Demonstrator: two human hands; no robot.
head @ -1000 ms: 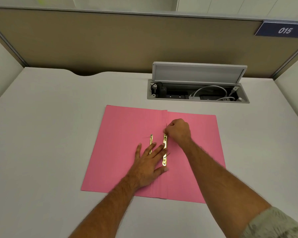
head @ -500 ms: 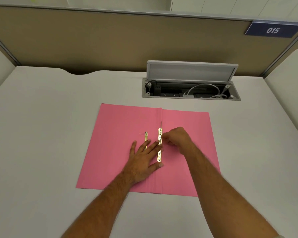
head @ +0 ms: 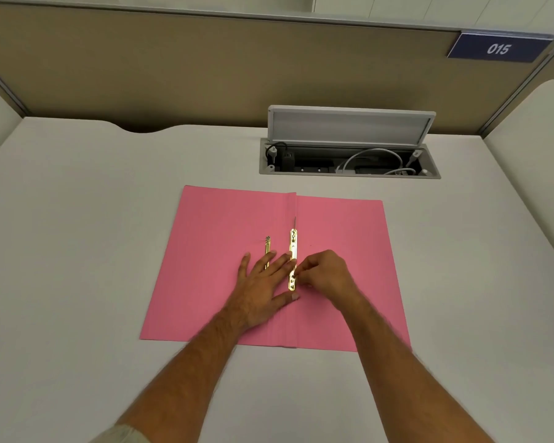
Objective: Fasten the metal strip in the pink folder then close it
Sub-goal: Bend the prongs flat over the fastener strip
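The pink folder lies open and flat on the desk. A brass metal strip runs along its centre fold, with a thin prong sticking out past its far end. A second, narrower brass strip lies on the left leaf, partly under my fingers. My left hand rests flat with fingers spread on the left leaf, its fingertips touching the centre strip. My right hand is curled beside the strip's near end, fingertips pinching at it.
An open cable box with its lid up, holding cables and sockets, is set into the white desk behind the folder. A brown partition with a blue "015" plate closes off the back.
My right hand has slid along the centre strip from its far end to its near end. My left hand stays flat on the left leaf.
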